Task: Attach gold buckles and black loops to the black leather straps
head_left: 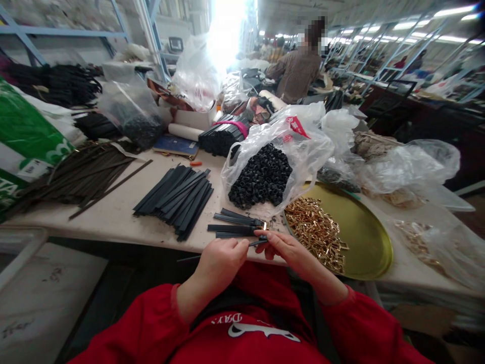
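Close to the table's front edge, my left hand (226, 258) is closed on a thin black strap (256, 242). My right hand (283, 246) pinches the same strap from the other side, fingers and thumb pressed together near its end. Just beyond my fingers lie several black straps with gold buckles (238, 218) at their right ends. A pile of loose black straps (176, 199) sits to the left. Behind my hands, a clear plastic bag holds many small black loops (261, 177). Gold buckles (316, 227) are heaped in a round gold tray (373, 247) at my right.
Dark brown strips (93, 172) and a green and white bag (28, 146) are at the left. Behind the straps lie a blue book (177, 145) and a tied black bundle (223, 135). Plastic bags (413, 162) crowd the right. A person (299, 71) is farther back.
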Demonstrator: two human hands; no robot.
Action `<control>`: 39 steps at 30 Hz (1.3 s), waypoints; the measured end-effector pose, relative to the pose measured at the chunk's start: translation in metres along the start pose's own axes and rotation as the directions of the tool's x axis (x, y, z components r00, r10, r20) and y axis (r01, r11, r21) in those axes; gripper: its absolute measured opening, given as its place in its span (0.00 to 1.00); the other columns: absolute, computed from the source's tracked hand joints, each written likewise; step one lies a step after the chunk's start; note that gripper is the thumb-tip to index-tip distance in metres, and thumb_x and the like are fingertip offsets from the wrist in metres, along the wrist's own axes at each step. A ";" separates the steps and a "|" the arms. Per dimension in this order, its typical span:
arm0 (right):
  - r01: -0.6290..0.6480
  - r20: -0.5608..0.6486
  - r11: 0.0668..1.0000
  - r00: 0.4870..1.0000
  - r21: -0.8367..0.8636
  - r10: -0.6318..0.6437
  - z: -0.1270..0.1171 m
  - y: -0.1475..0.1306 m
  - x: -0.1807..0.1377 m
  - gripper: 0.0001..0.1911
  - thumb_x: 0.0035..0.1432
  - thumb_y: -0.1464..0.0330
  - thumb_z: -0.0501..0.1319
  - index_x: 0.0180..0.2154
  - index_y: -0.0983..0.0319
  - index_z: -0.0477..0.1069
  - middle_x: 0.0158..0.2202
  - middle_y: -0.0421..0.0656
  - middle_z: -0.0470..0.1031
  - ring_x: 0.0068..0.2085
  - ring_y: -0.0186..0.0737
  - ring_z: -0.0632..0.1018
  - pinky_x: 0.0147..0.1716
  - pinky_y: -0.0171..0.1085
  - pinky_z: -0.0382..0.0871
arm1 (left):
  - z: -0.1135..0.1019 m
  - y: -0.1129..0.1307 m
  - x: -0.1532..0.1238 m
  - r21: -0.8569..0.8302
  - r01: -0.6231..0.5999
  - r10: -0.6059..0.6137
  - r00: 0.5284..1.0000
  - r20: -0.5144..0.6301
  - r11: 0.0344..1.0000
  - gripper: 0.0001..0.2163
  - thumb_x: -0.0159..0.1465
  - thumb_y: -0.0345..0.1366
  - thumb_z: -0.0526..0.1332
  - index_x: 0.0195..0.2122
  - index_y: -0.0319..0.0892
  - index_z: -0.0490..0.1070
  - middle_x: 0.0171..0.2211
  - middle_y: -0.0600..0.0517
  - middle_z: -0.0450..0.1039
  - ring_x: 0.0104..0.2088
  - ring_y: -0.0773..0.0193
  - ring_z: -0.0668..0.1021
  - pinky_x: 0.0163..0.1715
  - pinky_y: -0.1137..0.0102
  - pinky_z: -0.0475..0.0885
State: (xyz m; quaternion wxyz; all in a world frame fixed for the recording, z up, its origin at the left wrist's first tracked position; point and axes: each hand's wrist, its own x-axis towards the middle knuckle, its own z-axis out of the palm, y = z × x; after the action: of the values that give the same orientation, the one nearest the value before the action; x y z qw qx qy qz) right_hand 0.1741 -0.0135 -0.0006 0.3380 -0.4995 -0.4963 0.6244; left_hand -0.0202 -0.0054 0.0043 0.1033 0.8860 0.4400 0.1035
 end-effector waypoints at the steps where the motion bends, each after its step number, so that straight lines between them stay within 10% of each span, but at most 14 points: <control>1: 0.004 -0.026 1.000 1.000 0.004 -0.003 0.002 0.002 0.002 0.26 0.54 0.52 0.54 0.45 0.65 0.69 0.27 0.42 0.74 0.25 0.31 0.69 0.27 0.34 0.64 | 0.001 0.001 0.000 0.003 -0.003 0.003 1.000 0.000 1.000 0.11 0.63 0.31 0.48 0.35 0.42 0.70 0.27 0.48 0.72 0.29 0.61 0.73 0.29 0.70 0.62; 6: 0.041 -0.164 0.999 0.986 0.031 -0.036 0.011 0.007 0.008 0.20 0.54 0.55 0.55 0.38 0.64 0.68 0.18 0.36 0.67 0.20 0.30 0.66 0.22 0.32 0.60 | 0.000 0.005 0.001 -0.005 0.071 -0.071 0.997 0.009 0.997 0.11 0.63 0.31 0.47 0.32 0.41 0.69 0.28 0.47 0.73 0.29 0.61 0.74 0.28 0.70 0.61; 13: 0.088 -0.048 0.994 0.995 -0.064 -0.091 0.009 0.013 0.004 0.21 0.54 0.55 0.55 0.44 0.63 0.66 0.24 0.40 0.73 0.24 0.32 0.71 0.27 0.34 0.66 | 0.000 -0.001 0.000 -0.241 0.230 -0.211 0.972 0.105 0.943 0.12 0.63 0.35 0.48 0.37 0.44 0.70 0.31 0.49 0.76 0.30 0.61 0.76 0.27 0.72 0.61; 23: 0.093 -0.108 0.952 0.986 -0.293 -0.129 0.007 0.020 0.002 0.18 0.54 0.54 0.55 0.35 0.61 0.72 0.20 0.38 0.67 0.23 0.32 0.68 0.23 0.32 0.63 | -0.008 -0.009 -0.002 -0.372 0.192 -0.101 0.963 0.249 0.908 0.12 0.60 0.34 0.49 0.28 0.42 0.73 0.24 0.51 0.74 0.24 0.65 0.72 0.24 0.74 0.58; 34: -0.036 -0.087 0.962 0.994 0.269 0.061 0.022 0.021 -0.007 0.20 0.47 0.59 0.64 0.41 0.62 0.72 0.23 0.38 0.71 0.26 0.32 0.70 0.30 0.34 0.64 | -0.021 -0.007 -0.007 -0.507 0.202 -0.099 0.970 0.223 0.838 0.13 0.60 0.34 0.49 0.33 0.42 0.74 0.27 0.53 0.74 0.28 0.64 0.73 0.27 0.75 0.61; 39: 0.081 -0.027 0.995 0.996 -0.059 -0.083 0.024 0.022 -0.013 0.16 0.52 0.60 0.60 0.42 0.60 0.73 0.26 0.39 0.70 0.29 0.33 0.70 0.32 0.35 0.64 | -0.020 -0.006 -0.013 -0.457 0.179 -0.049 0.958 0.283 0.871 0.12 0.59 0.35 0.51 0.26 0.41 0.73 0.21 0.53 0.72 0.21 0.66 0.70 0.21 0.74 0.56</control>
State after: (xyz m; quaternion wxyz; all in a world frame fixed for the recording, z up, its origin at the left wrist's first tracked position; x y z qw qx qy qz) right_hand 0.1558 -0.0385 -0.0176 0.3560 -0.4977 -0.5292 0.5878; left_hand -0.0379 -0.0100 0.0206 0.3819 0.8110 0.4351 0.0844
